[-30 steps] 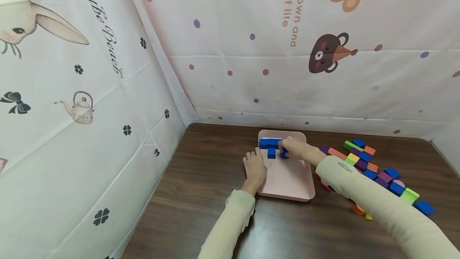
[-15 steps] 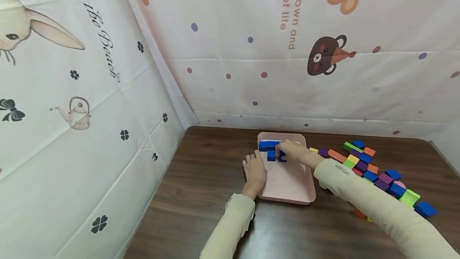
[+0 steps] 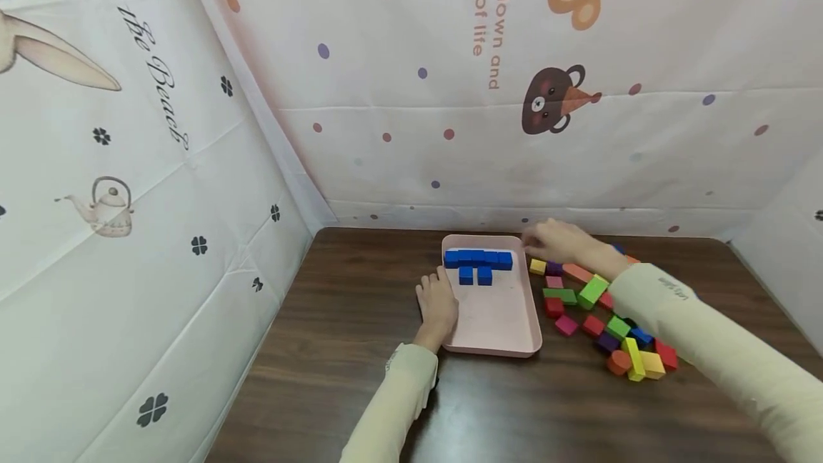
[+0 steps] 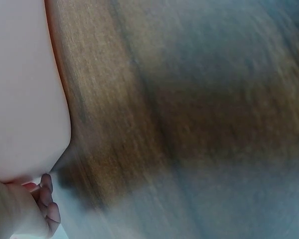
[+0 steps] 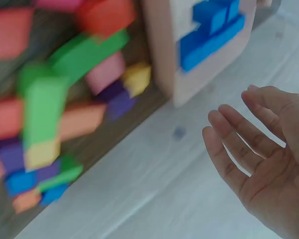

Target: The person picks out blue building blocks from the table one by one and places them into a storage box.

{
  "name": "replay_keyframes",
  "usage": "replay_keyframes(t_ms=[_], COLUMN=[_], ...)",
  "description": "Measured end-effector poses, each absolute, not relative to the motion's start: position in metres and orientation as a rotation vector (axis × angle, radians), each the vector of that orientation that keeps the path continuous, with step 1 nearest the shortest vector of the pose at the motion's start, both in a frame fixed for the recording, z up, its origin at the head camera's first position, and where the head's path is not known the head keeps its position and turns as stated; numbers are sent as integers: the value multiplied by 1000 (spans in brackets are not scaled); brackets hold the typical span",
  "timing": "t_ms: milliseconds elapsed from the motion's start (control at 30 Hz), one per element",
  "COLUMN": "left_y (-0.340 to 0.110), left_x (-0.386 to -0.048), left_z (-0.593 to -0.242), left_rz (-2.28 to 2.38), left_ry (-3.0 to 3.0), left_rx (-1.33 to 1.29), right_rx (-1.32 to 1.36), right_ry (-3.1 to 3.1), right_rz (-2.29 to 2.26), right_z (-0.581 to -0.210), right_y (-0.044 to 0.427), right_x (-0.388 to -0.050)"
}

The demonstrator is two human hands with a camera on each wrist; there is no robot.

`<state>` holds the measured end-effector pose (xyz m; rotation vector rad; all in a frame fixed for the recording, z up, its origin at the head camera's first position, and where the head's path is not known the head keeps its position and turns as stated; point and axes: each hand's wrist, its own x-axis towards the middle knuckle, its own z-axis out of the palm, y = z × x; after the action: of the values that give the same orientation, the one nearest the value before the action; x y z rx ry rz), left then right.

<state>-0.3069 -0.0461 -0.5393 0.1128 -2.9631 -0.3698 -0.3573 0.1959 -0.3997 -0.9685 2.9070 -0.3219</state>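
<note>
In the head view my left hand (image 3: 438, 306) holds the left edge of a pink tray (image 3: 531, 306); its fingers curl at the outer wall, and the thumb is hidden. The left wrist view shows those fingers (image 4: 48, 201) beside the tray's wall (image 4: 30, 89). Inside the tray, several blue blocks (image 3: 479, 259) form a row near the far end, with two blue cubes (image 3: 475, 276) just in front. My right hand (image 3: 558, 240) is raised past the tray's far right corner, holding nothing. Its fingers are spread and loosely bent in the right wrist view (image 5: 259, 144).
Many coloured wooden blocks (image 3: 592, 291) lie scattered on the brown table (image 3: 360, 291) right of the tray, some under the right forearm. A yellow cube (image 3: 537, 266) sits close to the tray's right wall. Printed cloth (image 3: 411, 170) hangs behind the table.
My right hand has released a blue block in the tray and moved out to the right. A second blue cube now shows in front of the row. The left hand stays at the tray.
</note>
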Motion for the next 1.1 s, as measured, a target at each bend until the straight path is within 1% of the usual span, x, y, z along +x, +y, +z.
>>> replay_keyframes(t_ms=[133,300,433,533,800,1100], left_y=[-49,-48,-49,-50,-48,-46], left_x=[-308,-306,-306,-307,-309,-310], left_z=[-541,-540,-539,-539,-543,-542], left_rz=[-359,-389,-431,-427,-377,-398], left_ry=[-2976,-2980,-2984,-2982,-2972,-2965], left_rx=[107,108,129,130,114,114], right_rx=[-893,-753,-654,-592,-661,-604], right_ry=[2904,2872,2840,2821,2831,2887], right_rz=[-325,-299,-309,-333,-323,-149], right_z=[-398,-412,-425,-434,-458,-461], right_y=[246,305,333,345,359,361], right_x=[-353,-344,-342,-342,-340,-338])
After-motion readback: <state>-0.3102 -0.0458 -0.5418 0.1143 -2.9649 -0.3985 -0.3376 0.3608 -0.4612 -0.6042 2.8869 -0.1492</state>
